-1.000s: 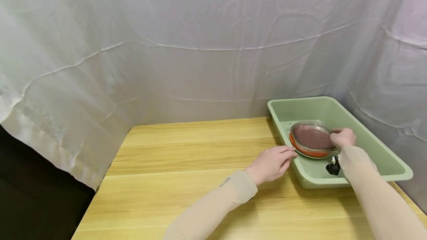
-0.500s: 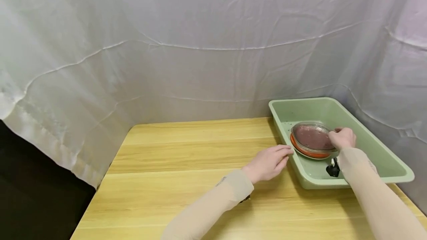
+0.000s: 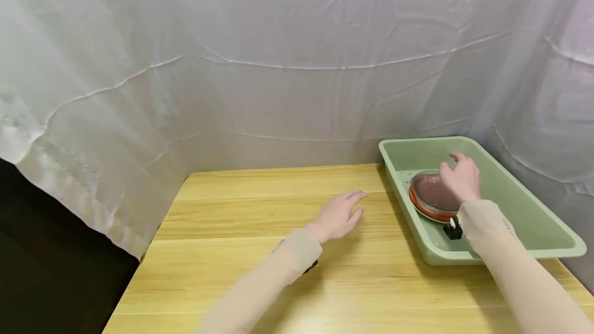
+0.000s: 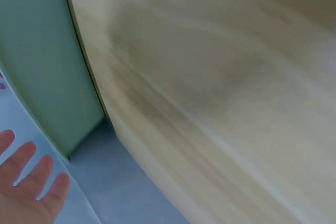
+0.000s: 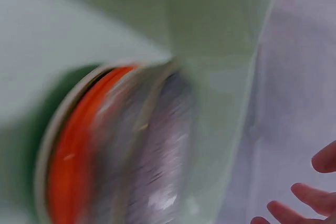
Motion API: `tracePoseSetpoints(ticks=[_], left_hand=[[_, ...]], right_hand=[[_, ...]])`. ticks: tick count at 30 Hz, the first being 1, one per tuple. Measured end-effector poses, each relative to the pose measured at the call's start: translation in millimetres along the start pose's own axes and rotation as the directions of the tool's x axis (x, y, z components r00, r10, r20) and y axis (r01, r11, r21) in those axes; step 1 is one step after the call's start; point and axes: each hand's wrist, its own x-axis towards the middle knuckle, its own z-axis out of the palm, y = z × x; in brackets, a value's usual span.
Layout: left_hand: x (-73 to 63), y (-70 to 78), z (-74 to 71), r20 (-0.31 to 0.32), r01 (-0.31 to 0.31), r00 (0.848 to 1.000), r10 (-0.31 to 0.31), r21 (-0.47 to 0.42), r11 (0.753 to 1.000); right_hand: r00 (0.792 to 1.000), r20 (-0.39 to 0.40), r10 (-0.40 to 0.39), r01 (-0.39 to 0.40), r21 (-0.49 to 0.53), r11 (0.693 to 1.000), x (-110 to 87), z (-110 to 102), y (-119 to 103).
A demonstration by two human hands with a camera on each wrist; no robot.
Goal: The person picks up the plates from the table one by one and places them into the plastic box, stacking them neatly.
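A stack of dishes stands in the left part of a pale green basin (image 3: 520, 215). On top lies a clear glass dish (image 3: 430, 190), its inside looking dull purplish red. Beneath it show an orange dish (image 3: 419, 205) and, lowest, a pale-rimmed plate (image 5: 43, 166). My right hand (image 3: 463, 178) hovers over the right side of the stack, holding nothing; spread fingers show in the right wrist view, apart from the dishes. Left of the basin, my left hand (image 3: 336, 218) hangs above the wooden table with fingers extended, touching nothing.
The basin sits at the right end of the wooden table (image 3: 260, 205). Grey cloth (image 3: 297, 102) hangs behind and along both sides. Small dark specks lie on the basin floor beyond the stack. A black wrist device (image 3: 452, 229) sits under the right wrist.
My right hand has let go of the glass dish's rim and risen up and to the left. My left hand has left the basin's edge and moved left over the table.
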Motion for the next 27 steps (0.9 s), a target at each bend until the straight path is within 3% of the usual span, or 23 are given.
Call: tracePoseSetpoints(ticks=[6, 10, 19, 27], left_hand=[[-14.1, -36.8, -23.5, -0.055, 0.097, 0.994, -0.097, -0.005, 0.995], [-26.6, -61.0, -43.0, -0.058, 0.202, 0.978, -0.201, 0.020, 0.979], [-56.8, -110.7, -90.7, -0.148, 0.355, 0.928, -0.341, 0.083, 0.931], [-85.6, -140.5, -115.9, -0.223, 0.498, 0.854, -0.470, 0.087, 0.863]], right_hand=[[0.990, -0.017, -0.143, 0.143, 0.034, 0.989, 0.6, 13.5, -55.7], [0.969, -0.033, -0.243, 0.244, 0.022, 0.970, -3.6, 25.2, -87.6], [0.901, -0.052, -0.431, 0.430, -0.026, 0.903, -16.0, 54.4, -140.8], [0.870, 0.026, -0.493, 0.491, -0.139, 0.860, -24.9, 78.3, -158.7]])
